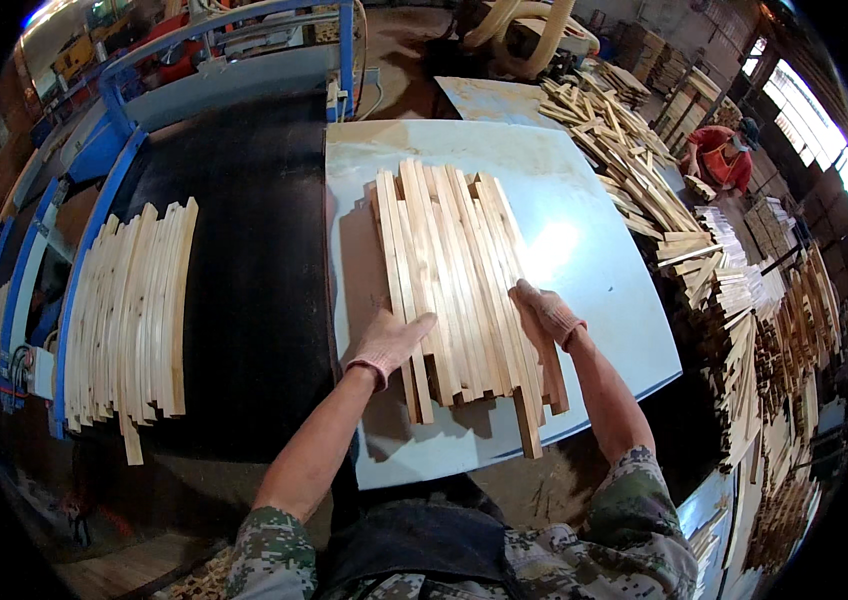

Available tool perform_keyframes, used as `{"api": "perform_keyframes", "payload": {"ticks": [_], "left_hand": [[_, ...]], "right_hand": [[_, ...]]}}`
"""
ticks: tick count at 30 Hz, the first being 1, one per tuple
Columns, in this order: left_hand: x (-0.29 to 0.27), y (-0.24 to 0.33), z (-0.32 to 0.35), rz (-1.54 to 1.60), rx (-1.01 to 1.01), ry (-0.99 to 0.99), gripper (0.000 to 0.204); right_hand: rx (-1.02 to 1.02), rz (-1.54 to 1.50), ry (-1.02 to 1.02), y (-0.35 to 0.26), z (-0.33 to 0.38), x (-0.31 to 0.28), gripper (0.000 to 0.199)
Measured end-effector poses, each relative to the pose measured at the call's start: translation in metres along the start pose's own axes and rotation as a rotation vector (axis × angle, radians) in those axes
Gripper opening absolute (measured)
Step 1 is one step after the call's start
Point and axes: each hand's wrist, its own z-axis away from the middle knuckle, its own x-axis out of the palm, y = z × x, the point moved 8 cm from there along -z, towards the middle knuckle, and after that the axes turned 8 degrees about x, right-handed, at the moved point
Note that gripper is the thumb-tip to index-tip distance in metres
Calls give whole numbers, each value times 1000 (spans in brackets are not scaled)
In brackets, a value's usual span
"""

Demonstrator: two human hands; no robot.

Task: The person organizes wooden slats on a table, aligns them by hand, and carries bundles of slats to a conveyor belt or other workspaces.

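Through the head camera I watch the bundle of wooden sticks over the pale table, straight ahead of the wearer. The left hand grasps its left side, thumb laid across the top, the other fingers mostly hidden. The right hand grips the right edge, fingertips on the outer sticks. Both wear gloves. I cannot tell whether the bundle rests fully on the table or is slightly raised.

I judge the step in hand to be gathering and steadying the sticks between both palms. The next move, as I read it, calls for even inward pressure, because the ends are ragged and one stick juts toward the wearer; a loose grip could let outer pieces slide away.

To the left, a black belt meets the table edge, and a second row of sticks lies on it near the blue frame, which would limit reach on that side. To the right, a jumbled heap of sticks crowds the table's far edge. Beyond it, a co-worker in red bends over other wood.
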Motion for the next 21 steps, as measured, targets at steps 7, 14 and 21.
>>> {"api": "perform_keyframes", "payload": {"ticks": [7, 14, 21], "left_hand": [[26, 45, -19, -140, -30, -85, 86], [52, 107, -46, -212, 59, -17, 93], [40, 91, -50, 364, 6, 14, 69]], "right_hand": [[-104, 113, 117, -31, 13, -57, 74], [-117, 156, 116, -21, -28, -108, 74], [-57, -12, 33, -61, -11, -91, 65]]}}
